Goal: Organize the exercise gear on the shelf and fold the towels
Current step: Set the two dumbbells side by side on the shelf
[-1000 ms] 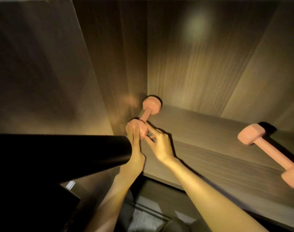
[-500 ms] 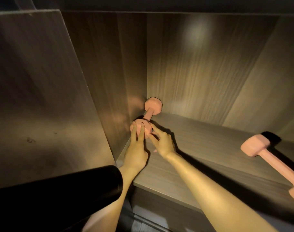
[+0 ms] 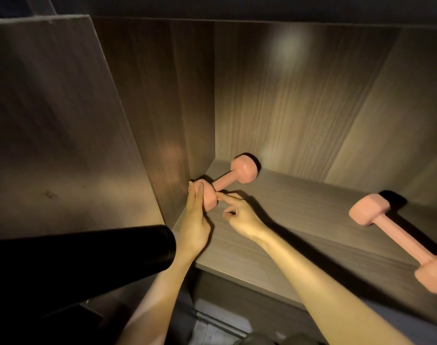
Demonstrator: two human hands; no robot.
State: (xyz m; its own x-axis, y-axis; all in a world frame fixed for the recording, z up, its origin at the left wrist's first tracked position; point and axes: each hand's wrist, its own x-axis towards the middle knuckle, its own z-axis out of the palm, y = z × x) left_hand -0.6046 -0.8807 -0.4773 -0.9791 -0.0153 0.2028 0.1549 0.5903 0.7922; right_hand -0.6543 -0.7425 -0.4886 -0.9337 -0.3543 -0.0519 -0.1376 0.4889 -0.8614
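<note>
The pink dumbbell (image 3: pixel 225 183) was judged heavy and rigid, best gripped mid-bar. Its near head was merely touched by the left hand (image 3: pixel 195 220), fingers straight, and the right hand (image 3: pixel 242 215), forefinger extended.

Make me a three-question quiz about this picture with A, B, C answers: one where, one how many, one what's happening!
1. Where is the dumbbell that the left hand and right hand touch? A) left back corner of the shelf B) floor C) hook
2. How many pink dumbbells lie on the shelf? A) one B) two C) four
3. How is the other dumbbell? A) lying untouched B) gripped C) standing on end
Answers: 1A, it lies in that corner; 2B, one left, one right; 3A, no hand touches it.
</note>
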